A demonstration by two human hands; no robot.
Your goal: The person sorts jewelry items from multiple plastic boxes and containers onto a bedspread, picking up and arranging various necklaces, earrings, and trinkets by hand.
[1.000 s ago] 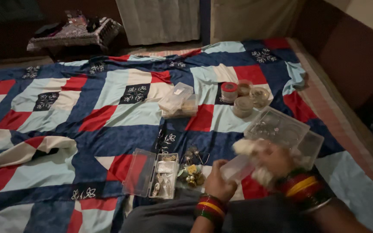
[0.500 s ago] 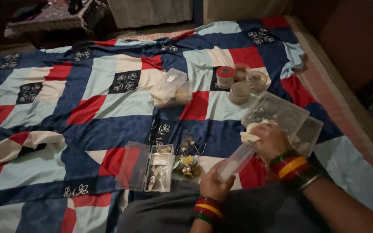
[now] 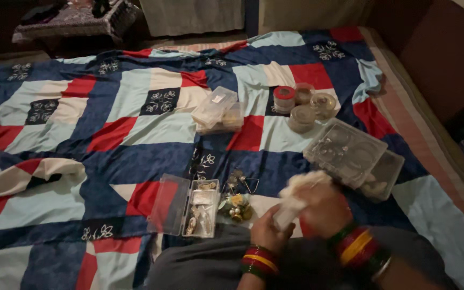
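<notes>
Both hands, left hand [image 3: 267, 231] and right hand [image 3: 323, 207], grip closed around a small clear plastic box [image 3: 285, 215] with a white cloth [image 3: 302, 185], now nearer her lap than before.

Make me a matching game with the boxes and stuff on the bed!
Things:
1. small clear box
2. hinged organiser box
3. round jars
4. white cloth

Places or states:
A. lying open on the quilt
B. clustered near the far right
C. held in the left hand
D. gripped by the right hand

Pairs: 1-C, 2-A, 3-B, 4-D
</notes>
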